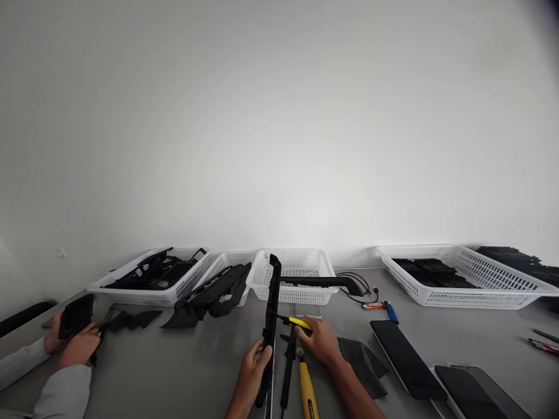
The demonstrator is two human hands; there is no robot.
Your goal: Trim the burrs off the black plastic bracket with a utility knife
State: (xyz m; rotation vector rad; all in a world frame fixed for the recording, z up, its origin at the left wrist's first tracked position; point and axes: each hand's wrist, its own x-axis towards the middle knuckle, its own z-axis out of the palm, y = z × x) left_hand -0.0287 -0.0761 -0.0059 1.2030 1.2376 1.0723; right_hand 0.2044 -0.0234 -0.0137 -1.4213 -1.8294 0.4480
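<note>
My left hand point(251, 372) is closed around the lower part of a long, narrow black plastic strip point(273, 291), held nearly upright. My right hand point(322, 342) grips a yellow utility knife point(301, 323) whose thin dark tip points left and reaches the strip's edge; whether it touches cannot be made out. Between my forearms lie a black caliper point(288, 366) and a yellow handheld tool point(307, 384) with a round tip. Beside my right wrist is a crumpled dark cloth point(362, 362). Another black strip point(321, 281) lies across the front of the middle white basket point(311, 298).
White baskets of black parts stand left point(183, 291) and right point(476, 299) along the wall. At far left a co-worker's hands point(81, 346) hold a dark part. Black flat panels point(406, 358), a cable point(356, 276) and a blue-and-orange item point(390, 311) lie to the right.
</note>
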